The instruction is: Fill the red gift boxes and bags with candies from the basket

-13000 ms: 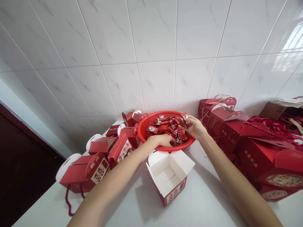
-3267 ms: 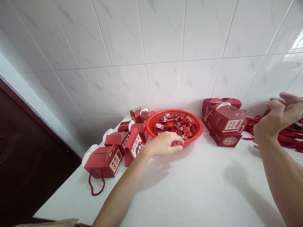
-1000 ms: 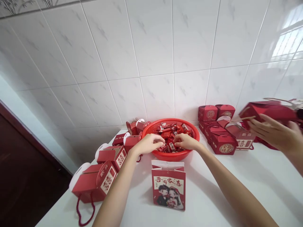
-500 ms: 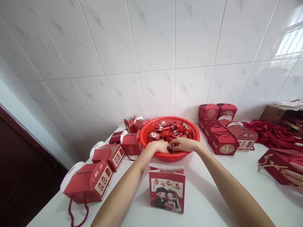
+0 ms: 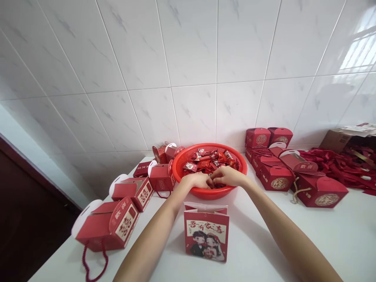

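Both hands reach into a round red plastic basket (image 5: 179,162) that holds wrapped candies (image 5: 205,160). My left hand (image 5: 200,181) is at the near side of the basket, its fingers curled down among the candies. Beside it, nearly touching, my right hand (image 5: 226,176) has its fingers bent together over the candies. What either hand grips is hidden. In front of the basket, between my forearms, a red paper box (image 5: 206,235) with a cartoon couple stands upright, its top open.
Red boxes (image 5: 110,223) with cord handles line the table's left side. More red boxes (image 5: 276,174) are stacked right of the basket. Dark red ribbons (image 5: 343,168) and a brown carton (image 5: 337,141) lie at the far right. A tiled wall rises behind.
A red box with a cord, earlier by another person's hand at the right edge, now stands beside the right stack, and that hand is gone. My right fingers have curled further into the candies.
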Motion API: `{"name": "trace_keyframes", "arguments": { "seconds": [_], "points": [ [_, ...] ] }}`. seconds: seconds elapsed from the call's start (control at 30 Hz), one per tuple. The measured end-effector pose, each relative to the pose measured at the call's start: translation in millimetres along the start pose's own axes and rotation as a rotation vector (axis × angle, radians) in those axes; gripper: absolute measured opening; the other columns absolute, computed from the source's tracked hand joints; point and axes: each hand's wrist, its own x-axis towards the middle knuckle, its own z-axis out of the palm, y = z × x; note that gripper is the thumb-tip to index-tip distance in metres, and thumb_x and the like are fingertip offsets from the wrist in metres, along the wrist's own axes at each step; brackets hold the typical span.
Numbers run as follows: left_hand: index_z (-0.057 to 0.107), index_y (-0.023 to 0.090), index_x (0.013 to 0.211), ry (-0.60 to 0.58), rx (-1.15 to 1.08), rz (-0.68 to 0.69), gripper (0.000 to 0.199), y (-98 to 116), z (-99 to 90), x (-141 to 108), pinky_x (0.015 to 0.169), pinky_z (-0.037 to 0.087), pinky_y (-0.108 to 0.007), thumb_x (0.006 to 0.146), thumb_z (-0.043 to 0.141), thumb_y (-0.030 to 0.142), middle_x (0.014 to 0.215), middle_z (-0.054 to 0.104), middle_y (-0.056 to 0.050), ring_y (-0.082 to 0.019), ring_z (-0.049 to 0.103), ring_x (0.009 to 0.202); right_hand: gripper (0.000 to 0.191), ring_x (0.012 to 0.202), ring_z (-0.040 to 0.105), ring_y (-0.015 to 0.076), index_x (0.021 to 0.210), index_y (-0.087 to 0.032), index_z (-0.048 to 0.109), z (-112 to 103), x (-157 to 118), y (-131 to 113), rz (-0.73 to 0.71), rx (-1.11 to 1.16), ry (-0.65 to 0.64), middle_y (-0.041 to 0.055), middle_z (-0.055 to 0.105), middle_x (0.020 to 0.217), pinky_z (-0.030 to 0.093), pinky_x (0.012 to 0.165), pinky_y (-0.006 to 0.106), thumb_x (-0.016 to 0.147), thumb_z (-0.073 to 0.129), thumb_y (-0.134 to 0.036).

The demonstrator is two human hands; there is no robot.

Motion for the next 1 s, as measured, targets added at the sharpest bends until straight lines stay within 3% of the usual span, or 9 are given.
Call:
{"name": "trace_keyframes", "arguments": {
  "seconds": [0.17, 0.33, 0.47, 0.63, 0.8, 0.9, 1.0],
  "points": [
    [0.078, 0.022, 0.103, -0.023, 0.002, 0.011, 0.034, 1.3, -1.3, -0.9, 0.068, 0.048, -0.026, 0.075, 0.058, 0.026, 0.103, 0.076, -0.004, -0.021, 0.067, 0.083, 0.014, 0.073, 0.062, 0.0176, 0.081, -0.016, 0.071, -0.5, 0.1, 7.6, 0.040, 0.215, 0.256, 0.0044, 0.070, 0.077, 0.047, 0.069, 0.029, 0.071, 0.063, -0.022],
    [0.078, 0.017, 0.095, -0.015, -0.005, 0.028, 0.030, 0.9, -2.7, -1.7, 0.064, 0.046, -0.027, 0.073, 0.059, 0.025, 0.088, 0.076, -0.006, -0.020, 0.064, 0.074, 0.019, 0.070, 0.064, 0.0162, 0.083, -0.018, 0.062, -5.3, -1.5, 12.1, 0.049, 0.473, 0.402, 0.0015, 0.066, 0.073, 0.051, 0.064, 0.028, 0.069, 0.067, -0.030],
    [0.079, 0.019, 0.090, -0.045, -0.027, 0.023, 0.028, -1.0, -3.1, 0.3, 0.062, 0.044, -0.025, 0.070, 0.059, 0.021, 0.082, 0.075, -0.002, -0.018, 0.062, 0.071, 0.027, 0.069, 0.067, 0.0159, 0.087, -0.020, 0.056, -8.1, -4.6, 10.1, 0.068, 0.638, 0.445, -0.0005, 0.065, 0.073, 0.055, 0.063, 0.028, 0.067, 0.072, -0.029],
    [0.077, 0.016, 0.084, -0.030, -0.074, 0.066, 0.023, -1.0, -3.2, 0.5, 0.060, 0.041, -0.024, 0.073, 0.058, 0.024, 0.075, 0.071, -0.002, -0.016, 0.058, 0.068, 0.037, 0.070, 0.069, 0.0165, 0.100, -0.020, 0.061, -10.7, -6.8, 4.5, 0.091, 0.771, 0.454, 0.0006, 0.066, 0.077, 0.058, 0.063, 0.028, 0.065, 0.073, -0.021],
    [0.070, 0.015, 0.073, -0.038, -0.198, 0.153, 0.015, -2.5, -3.2, -1.3, 0.057, 0.037, -0.025, 0.074, 0.059, 0.025, 0.066, 0.064, 0.001, -0.014, 0.051, 0.060, 0.022, 0.075, 0.066, 0.0158, 0.082, -0.017, 0.066, -13.3, -5.7, 2.9, 0.098, 0.864, 0.469, 0.0036, 0.068, 0.082, 0.057, 0.067, 0.027, 0.061, 0.072, -0.023],
    [0.062, 0.016, 0.065, 0.025, -0.269, 0.169, 0.017, -3.3, -2.0, -3.8, 0.056, 0.035, -0.025, 0.075, 0.063, 0.030, 0.060, 0.057, 0.002, -0.012, 0.047, 0.056, 0.019, 0.073, 0.063, 0.0151, 0.075, -0.018, 0.065, -13.8, -4.5, 4.5, 0.101, 0.914, 0.502, 0.0029, 0.066, 0.081, 0.057, 0.067, 0.027, 0.059, 0.073, -0.025],
    [0.057, 0.016, 0.068, 0.102, -0.441, 0.164, 0.023, -2.8, -0.2, -6.6, 0.058, 0.039, -0.025, 0.076, 0.065, 0.036, 0.065, 0.059, 0.001, -0.013, 0.051, 0.061, 0.021, 0.070, 0.061, 0.0141, 0.074, -0.019, 0.064, -13.4, -3.2, 7.0, 0.101, 0.956, 0.538, 0.0022, 0.065, 0.078, 0.055, 0.063, 0.026, 0.059, 0.075, -0.027]
  ]
}}
